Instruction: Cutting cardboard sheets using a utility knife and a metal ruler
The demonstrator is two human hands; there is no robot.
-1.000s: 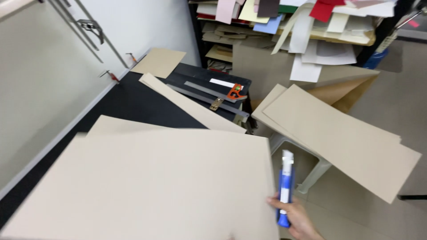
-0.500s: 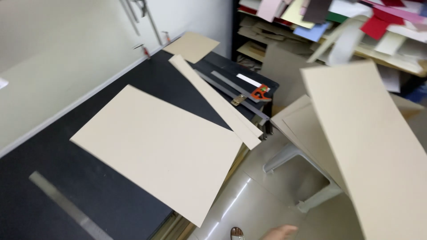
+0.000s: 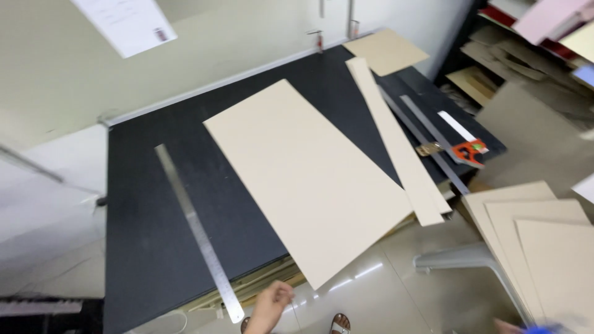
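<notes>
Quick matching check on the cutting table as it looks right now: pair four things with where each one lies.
Things:
1. long steel ruler
2. large beige board
3. narrow beige strip
4. orange-handled square

Places:
A. far right edge of the black mat
B. middle of the mat, near corner overhanging the table edge
C. left part of the mat, running towards the left hand
D. just right of the large board, running from the wall to the near edge

Pairs: 1-C, 2-B, 3-D, 4-A
</notes>
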